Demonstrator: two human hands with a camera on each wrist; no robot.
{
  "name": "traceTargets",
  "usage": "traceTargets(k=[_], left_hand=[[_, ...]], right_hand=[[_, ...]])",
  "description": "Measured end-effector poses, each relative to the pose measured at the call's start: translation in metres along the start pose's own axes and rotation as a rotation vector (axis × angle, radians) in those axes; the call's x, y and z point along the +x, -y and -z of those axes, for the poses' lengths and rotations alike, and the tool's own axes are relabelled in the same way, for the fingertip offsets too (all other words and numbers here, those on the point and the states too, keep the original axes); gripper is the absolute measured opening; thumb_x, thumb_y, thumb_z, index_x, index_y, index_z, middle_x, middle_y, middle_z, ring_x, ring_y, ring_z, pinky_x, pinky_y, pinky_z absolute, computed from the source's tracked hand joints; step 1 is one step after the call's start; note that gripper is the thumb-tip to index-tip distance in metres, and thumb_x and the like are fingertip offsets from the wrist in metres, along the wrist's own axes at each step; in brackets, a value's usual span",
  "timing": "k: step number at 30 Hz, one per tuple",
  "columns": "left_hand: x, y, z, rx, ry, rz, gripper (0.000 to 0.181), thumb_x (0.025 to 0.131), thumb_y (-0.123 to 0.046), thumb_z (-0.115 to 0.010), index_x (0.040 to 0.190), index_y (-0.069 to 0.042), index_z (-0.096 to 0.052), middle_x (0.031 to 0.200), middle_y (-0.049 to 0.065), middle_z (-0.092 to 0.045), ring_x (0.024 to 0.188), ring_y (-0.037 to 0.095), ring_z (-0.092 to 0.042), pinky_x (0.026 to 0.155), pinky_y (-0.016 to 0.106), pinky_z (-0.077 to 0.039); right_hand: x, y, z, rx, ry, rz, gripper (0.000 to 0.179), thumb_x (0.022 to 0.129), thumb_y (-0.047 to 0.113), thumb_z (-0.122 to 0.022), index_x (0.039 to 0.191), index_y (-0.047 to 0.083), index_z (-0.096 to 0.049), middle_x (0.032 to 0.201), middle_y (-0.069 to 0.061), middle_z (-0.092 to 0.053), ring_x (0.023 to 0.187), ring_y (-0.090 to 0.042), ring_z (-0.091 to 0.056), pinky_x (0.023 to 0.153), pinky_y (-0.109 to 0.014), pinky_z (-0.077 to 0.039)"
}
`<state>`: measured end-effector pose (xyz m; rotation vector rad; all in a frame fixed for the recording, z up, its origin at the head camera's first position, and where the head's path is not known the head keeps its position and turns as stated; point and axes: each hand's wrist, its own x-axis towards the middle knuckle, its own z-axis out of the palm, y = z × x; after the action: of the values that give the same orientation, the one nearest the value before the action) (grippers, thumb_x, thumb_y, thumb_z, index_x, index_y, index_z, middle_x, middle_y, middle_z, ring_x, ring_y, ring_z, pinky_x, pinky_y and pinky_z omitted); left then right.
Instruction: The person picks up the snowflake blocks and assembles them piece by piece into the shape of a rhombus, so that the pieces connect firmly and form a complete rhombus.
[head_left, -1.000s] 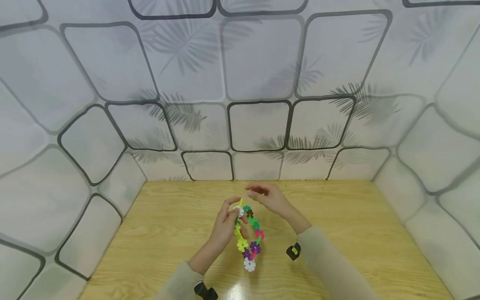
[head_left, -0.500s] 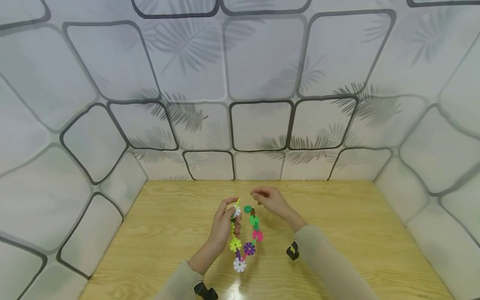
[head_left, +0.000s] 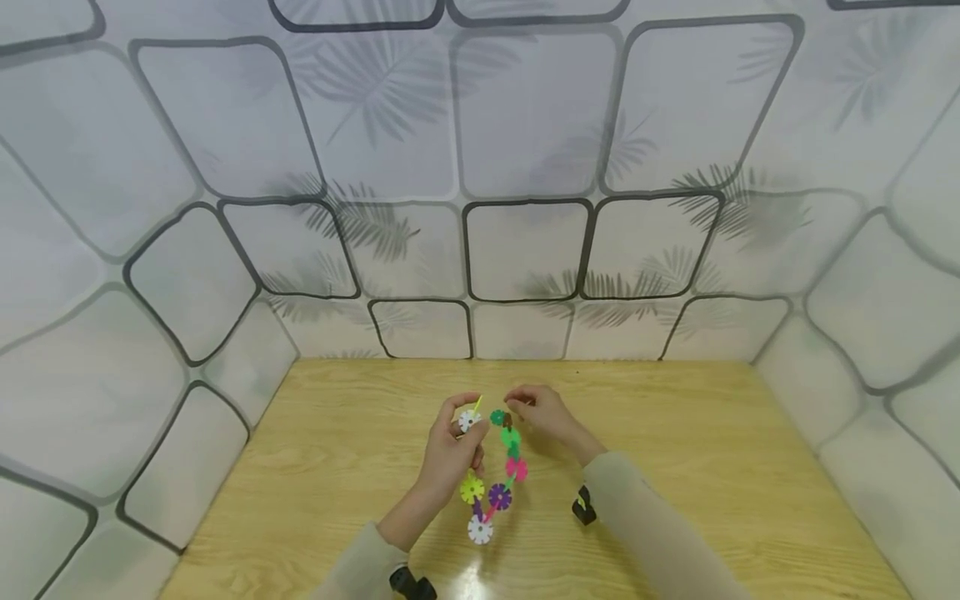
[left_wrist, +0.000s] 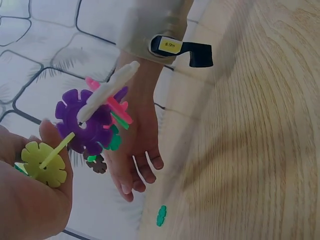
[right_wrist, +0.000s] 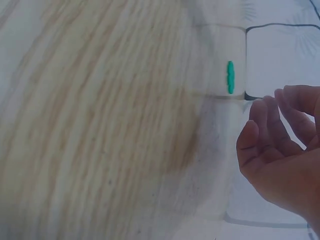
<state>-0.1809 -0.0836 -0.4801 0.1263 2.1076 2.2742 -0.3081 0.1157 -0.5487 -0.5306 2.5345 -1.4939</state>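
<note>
My left hand point(head_left: 447, 450) holds a chain of linked plastic snowflake discs, with the thumb and fingers at its white disc point(head_left: 468, 421) and a thin yellow disc point(head_left: 477, 405) edge-on there. The chain hangs in a U: yellow disc point(head_left: 472, 489), purple disc point(head_left: 500, 497), lowest white disc point(head_left: 480, 530), then pink disc point(head_left: 517, 469) and greens up to a brown one point(left_wrist: 97, 164). A separate green disc point(left_wrist: 161, 215) shows beyond the chain, apart from it. Close by is my right hand point(head_left: 546, 412), fingers loosely bent, nothing between them in the right wrist view point(right_wrist: 280, 137).
A wooden tabletop point(head_left: 337, 467) runs under both hands to a patterned back wall point(head_left: 517, 250). Side walls with the same print stand left and right. Black wrist devices point(head_left: 412, 584) are strapped at both sleeves.
My right hand has come down a little toward the tabletop. The chain's lower end has swung left and straightened, and my left thumb has shifted right across the upper white disc.
</note>
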Motion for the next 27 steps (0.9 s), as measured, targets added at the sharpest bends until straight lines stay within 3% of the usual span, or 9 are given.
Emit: traceTargets(k=[7, 10, 18, 23, 27], left_hand=[[0.002, 0.005, 0.0, -0.046, 0.017, -0.026, 0.035, 0.11, -0.009, -0.051, 0.145, -0.005, -0.049, 0.079, 0.003, -0.06, 0.051, 0.008, -0.056, 0.05, 0.025, -0.059], [0.001, 0.004, 0.001, -0.075, 0.03, -0.029, 0.035, 0.11, -0.008, -0.051, 0.145, -0.005, -0.048, 0.084, 0.003, -0.061, 0.053, 0.009, -0.058, 0.053, 0.028, -0.061], [0.0, 0.005, 0.001, -0.107, 0.048, -0.02, 0.039, 0.111, -0.008, -0.05, 0.149, -0.003, -0.044, 0.085, 0.001, -0.062, 0.056, 0.009, -0.062, 0.058, 0.032, -0.065], [0.0, 0.005, 0.001, -0.114, 0.054, -0.008, 0.038, 0.111, -0.009, -0.05, 0.149, -0.006, -0.045, 0.084, 0.002, -0.063, 0.056, 0.01, -0.063, 0.059, 0.033, -0.065], [0.0, 0.005, 0.001, -0.103, 0.057, -0.007, 0.038, 0.111, -0.009, -0.05, 0.148, -0.005, -0.045, 0.084, 0.002, -0.063, 0.056, 0.01, -0.063, 0.06, 0.036, -0.066]], right_hand=[[0.002, -0.012, -0.009, 0.017, 0.002, -0.052, 0.019, 0.104, 0.016, -0.062, 0.117, 0.01, -0.074, 0.102, -0.006, -0.072, 0.087, -0.019, -0.065, 0.075, -0.033, -0.057], [0.002, -0.01, -0.012, -0.026, -0.009, -0.041, 0.02, 0.102, 0.012, -0.063, 0.118, 0.007, -0.073, 0.101, -0.008, -0.071, 0.088, -0.02, -0.066, 0.077, -0.035, -0.058], [0.003, -0.006, -0.016, -0.081, 0.019, -0.05, 0.029, 0.097, 0.013, -0.071, 0.126, 0.007, -0.071, 0.097, -0.009, -0.067, 0.085, -0.02, -0.063, 0.074, -0.035, -0.057], [0.005, -0.006, -0.019, -0.213, 0.028, -0.029, 0.032, 0.097, 0.018, -0.076, 0.128, 0.01, -0.073, 0.103, -0.008, -0.064, 0.093, -0.021, -0.059, 0.081, -0.04, -0.055], [0.006, -0.005, -0.021, -0.294, 0.025, 0.001, 0.031, 0.096, 0.019, -0.078, 0.125, 0.009, -0.075, 0.099, -0.008, -0.063, 0.09, -0.021, -0.058, 0.08, -0.041, -0.054]])
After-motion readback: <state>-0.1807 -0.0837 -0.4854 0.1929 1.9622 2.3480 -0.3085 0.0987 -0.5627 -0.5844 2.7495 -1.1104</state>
